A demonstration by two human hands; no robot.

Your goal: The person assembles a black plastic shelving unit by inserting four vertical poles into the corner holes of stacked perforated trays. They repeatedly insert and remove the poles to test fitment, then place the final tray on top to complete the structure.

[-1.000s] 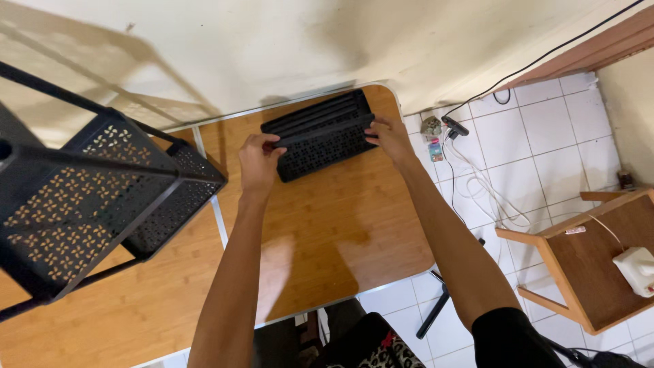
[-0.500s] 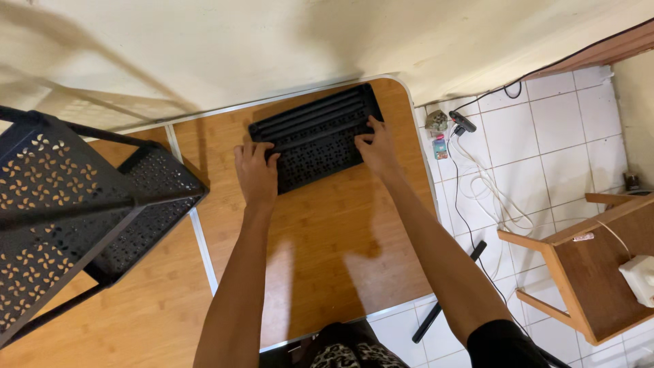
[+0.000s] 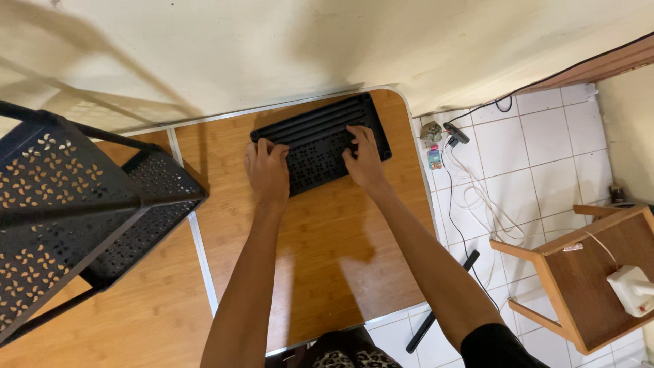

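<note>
Black perforated panel (image 3: pixel 320 143) beside metal shelf rack (image 3: pixel 82 204)

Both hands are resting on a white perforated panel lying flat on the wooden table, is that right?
Not quite: the panel is black, not white. The head view shows the left hand and right hand resting on it, flat on the wooden table.

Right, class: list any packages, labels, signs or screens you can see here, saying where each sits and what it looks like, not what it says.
Small packet: on the white floor tiles right of the table corner, rectangular, blue and red.
Label: on the wooden stool's top edge at right, a thin pale strip with red marks.
No signs or screens in view.
</note>
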